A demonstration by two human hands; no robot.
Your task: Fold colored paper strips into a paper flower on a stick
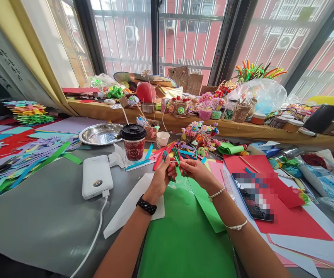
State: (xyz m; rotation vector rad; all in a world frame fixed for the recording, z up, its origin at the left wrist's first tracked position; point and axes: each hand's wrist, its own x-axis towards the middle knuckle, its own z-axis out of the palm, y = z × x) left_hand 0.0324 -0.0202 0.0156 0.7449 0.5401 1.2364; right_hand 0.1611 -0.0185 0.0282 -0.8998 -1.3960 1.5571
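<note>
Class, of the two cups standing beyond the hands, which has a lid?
The dark red cup, left of the white cup: a black lid covers its top; the white one shows none.

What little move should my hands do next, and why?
Maybe gently bring the paper strips in your right hand toward those in your left hand, because both hands are pinching strips and are very close together.

Cluttered grey worktop [48, 227]
Metal plate [101, 133] far left, white power bank [96, 173] left, green sheet [184, 239] near, white paper [329, 218] right
</note>
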